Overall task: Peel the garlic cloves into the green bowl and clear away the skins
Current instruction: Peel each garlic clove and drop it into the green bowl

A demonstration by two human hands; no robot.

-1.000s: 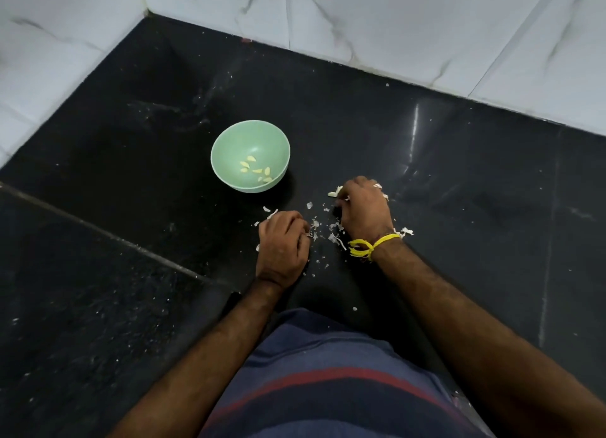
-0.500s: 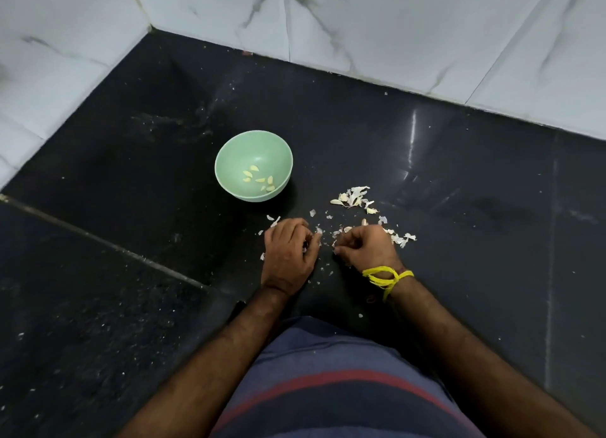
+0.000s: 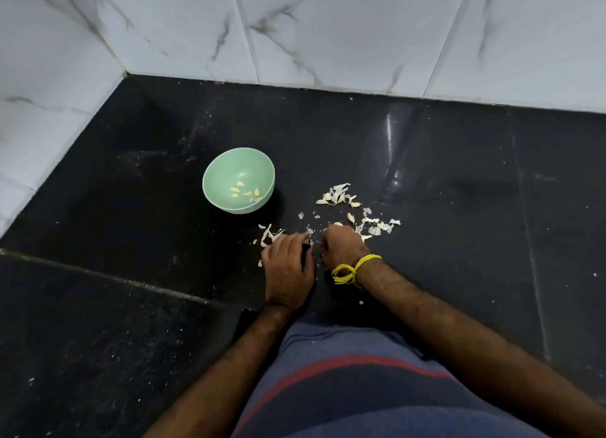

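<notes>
The green bowl (image 3: 213, 188) stands on the black counter with several peeled garlic cloves (image 3: 246, 193) inside. Papery garlic skins and a few cloves (image 3: 337, 195) lie scattered to its right, and more skins (image 3: 377, 227) lie beyond my right hand. My left hand (image 3: 288, 267) rests knuckles-up on the counter, fingers curled over a small heap of skins (image 3: 267, 236). Close beside it, my right hand (image 3: 344, 247) is a tight fist at the near edge of the pile. A pale clove tip (image 3: 337, 224) shows at its knuckles; the rest is hidden.
White marble-patterned wall tiles (image 3: 328, 34) close off the counter at the back and on the left. A seam (image 3: 98, 273) crosses the dark counter at the left. Small white crumbs (image 3: 360, 302) dot the counter near my wrists.
My right hand has drawn back from the skin pile toward my body and closed beside the left hand. The left hand has barely moved. The camera has tilted, so the bowl sits lower in view.
</notes>
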